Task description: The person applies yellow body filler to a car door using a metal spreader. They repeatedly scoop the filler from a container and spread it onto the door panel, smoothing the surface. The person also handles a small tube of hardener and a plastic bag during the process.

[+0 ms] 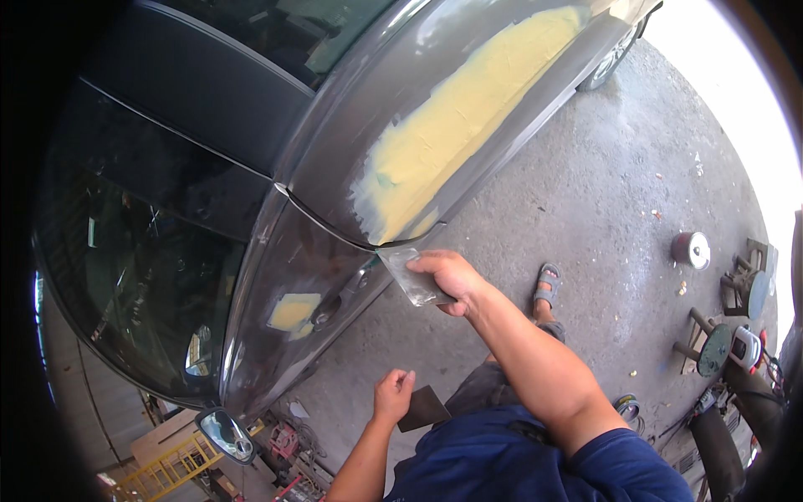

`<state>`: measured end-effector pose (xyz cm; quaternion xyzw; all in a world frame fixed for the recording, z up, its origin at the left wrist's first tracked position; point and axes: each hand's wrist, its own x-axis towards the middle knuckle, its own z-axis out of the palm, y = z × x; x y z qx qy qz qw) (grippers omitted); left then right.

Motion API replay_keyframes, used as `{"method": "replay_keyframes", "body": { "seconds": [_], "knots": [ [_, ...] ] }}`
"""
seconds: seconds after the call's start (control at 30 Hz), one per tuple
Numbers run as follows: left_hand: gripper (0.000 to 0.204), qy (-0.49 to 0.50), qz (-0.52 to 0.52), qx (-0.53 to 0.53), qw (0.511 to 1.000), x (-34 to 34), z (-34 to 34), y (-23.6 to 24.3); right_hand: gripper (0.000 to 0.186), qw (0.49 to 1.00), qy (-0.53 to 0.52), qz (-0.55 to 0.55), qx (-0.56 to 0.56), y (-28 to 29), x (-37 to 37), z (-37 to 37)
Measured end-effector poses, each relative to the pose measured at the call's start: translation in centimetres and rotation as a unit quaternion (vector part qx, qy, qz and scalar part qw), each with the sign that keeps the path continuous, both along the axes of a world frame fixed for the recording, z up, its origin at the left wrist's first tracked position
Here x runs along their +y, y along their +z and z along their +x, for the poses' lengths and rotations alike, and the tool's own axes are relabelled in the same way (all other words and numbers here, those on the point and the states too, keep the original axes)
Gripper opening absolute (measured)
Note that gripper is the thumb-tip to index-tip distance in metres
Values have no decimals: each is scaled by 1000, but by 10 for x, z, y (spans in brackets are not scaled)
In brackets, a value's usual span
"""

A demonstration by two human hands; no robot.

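At the left, the dark windshield (125, 284) of a grey car (272, 259) mirrors bits of the room, and the car's side slants up and away to the right. A small yellow patch (293, 311) sits just beside the door handle (327, 313); past the curved door seam (328, 224), a long, rough yellow patch (468, 117) with whitish edges spreads along the panel towards a wheel (611, 67). Right of the car, the grey concrete floor (544, 201) is stained and dotted with scraps, running to a bright white area at the far right. Among the other things, from the left again, a yellow ladder (163, 473) lies low down, partly covered by the side mirror (227, 435), with jumbled tools (288, 443) beside it. The hands are apart: the left hand (393, 397) grips a dark flat plate (424, 408) by the person's waist, while the right hand (447, 278) pinches a clear-looking scraper (410, 280), its upper corner at the seam near the long patch's lower end; whether it touches, I cannot tell. The right forearm blocks some floor. Further right come a sandal (545, 284), a tin can (691, 249) and two low stools (713, 351), crowded by gear.
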<state>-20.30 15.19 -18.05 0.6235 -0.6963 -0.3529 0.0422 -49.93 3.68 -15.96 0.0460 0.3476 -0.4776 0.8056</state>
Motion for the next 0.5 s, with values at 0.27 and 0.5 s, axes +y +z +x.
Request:
{"method": "replay_keyframes", "body": {
  "seconds": [0.27, 0.5],
  "knots": [
    [25, 0, 2, -1, 1000, 3, 4, -4, 13, 999, -13, -12, -27, 7, 1, 3],
    [27, 12, 19, -3, 1000, 4, 3, -4, 18, 995, -46, -51, -73, 14, 8, 11]
  ]
}}
